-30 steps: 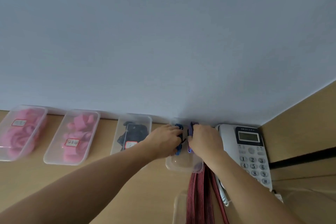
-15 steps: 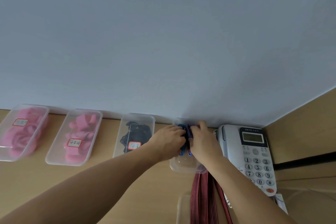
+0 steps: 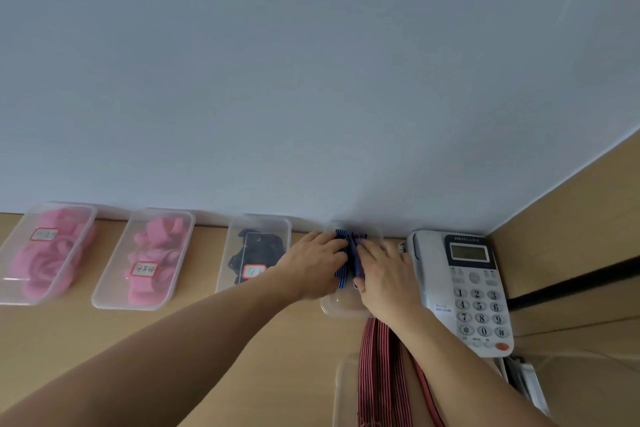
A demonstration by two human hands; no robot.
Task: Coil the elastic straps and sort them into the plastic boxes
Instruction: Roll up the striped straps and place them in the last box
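Observation:
Both hands rest in the rightmost clear plastic box (image 3: 341, 308) at the wall. My left hand (image 3: 313, 265) presses a blue striped coiled strap (image 3: 341, 258) from the left. My right hand (image 3: 386, 276) presses a purple striped coiled strap (image 3: 356, 253) from the right. The two coils stand side by side and touch, with my fingers curled around them. A long red striped strap (image 3: 379, 374) lies on the desk under my right forearm, running toward me.
Three more clear boxes line the wall: two with pink straps (image 3: 46, 253) (image 3: 152, 263) and one with black straps (image 3: 256, 253). A white desk phone (image 3: 464, 291) stands right of the hands. Another clear box (image 3: 344, 392) sits near me under the red strap.
My hands have drawn together, pushing the blue and purple coils against each other in the box. The view has shifted slightly.

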